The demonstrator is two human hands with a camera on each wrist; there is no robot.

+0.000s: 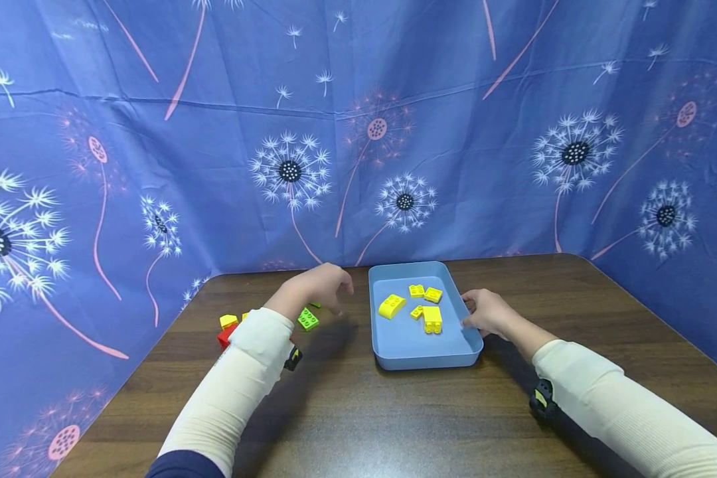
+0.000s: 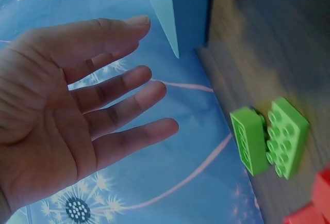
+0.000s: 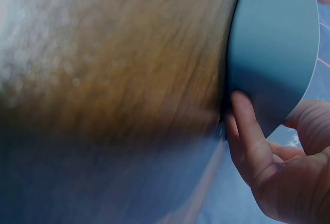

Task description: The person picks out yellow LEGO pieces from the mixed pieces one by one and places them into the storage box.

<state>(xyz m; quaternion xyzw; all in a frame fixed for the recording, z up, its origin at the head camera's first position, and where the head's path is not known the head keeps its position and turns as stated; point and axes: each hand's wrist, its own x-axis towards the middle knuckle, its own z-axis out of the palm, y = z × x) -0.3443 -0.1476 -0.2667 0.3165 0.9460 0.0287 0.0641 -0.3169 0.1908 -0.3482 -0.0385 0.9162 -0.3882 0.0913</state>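
Note:
A shallow blue plastic tray (image 1: 403,344) sits on the table with several yellow toy bricks inside; the biggest block (image 1: 433,318) lies right of the middle. My right hand (image 1: 491,312) holds the tray's right wall, its fingers against the outer side (image 3: 273,38) and its thumb at the rim, partly hidden in the right wrist view. Left of the tray, my left hand (image 1: 321,287) hovers over the table with fingers loosely extended and nothing in its grasp. Below it are two green toy bricks, one studs-up (image 2: 289,139) and one turned on its side (image 2: 249,142).
Red bricks (image 1: 226,336) and a yellow brick (image 1: 228,321) lie at the left of the brown wooden table (image 1: 358,418), partly covered by my left forearm. A blue dandelion-print cloth (image 1: 484,166) hangs behind the table and along its sides.

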